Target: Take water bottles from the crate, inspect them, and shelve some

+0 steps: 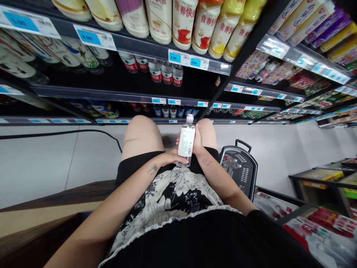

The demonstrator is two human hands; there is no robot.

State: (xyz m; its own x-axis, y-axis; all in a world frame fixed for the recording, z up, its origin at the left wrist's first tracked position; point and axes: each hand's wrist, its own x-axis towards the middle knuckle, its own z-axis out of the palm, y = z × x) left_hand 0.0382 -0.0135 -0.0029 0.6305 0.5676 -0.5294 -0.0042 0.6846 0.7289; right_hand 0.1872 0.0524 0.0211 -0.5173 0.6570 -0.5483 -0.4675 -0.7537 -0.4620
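Bottle (186, 143), clear with a pale printed label and a light pink cap: sits between both hands, over the lap, label turned toward the head camera, cap end pointing away toward the shelving. On the near side of the bottle, a black top (200, 242) and black-and-white floral cloth (164, 193); cannot tell whether the base touches that cloth. Low on the left of the bottle, the left hand (170, 158), grasping the base, thumb across the front just below the label. Against the right of the bottle, the right hand (197, 140), grasping the body from the side; fingertips showing from behind at the label's left edge.

On either side of the bottle, bare knees (142, 136). To the right of the bottle, past the right knee, a dark basket (254, 175) on the pale floor (92, 160), clear bottles (235, 164) and a red cap inside. To the left of the bottle, well apart, a black cable (83, 131).

Beyond the bottle, a dark shelf unit (111, 95): blue and pale containers (165, 111) low down, small red-labelled bottles (167, 75) higher, larger bottles (182, 28) on top, above price tags (178, 57) reading 4.00. Farther right of the bottle, more packaged goods (279, 72).
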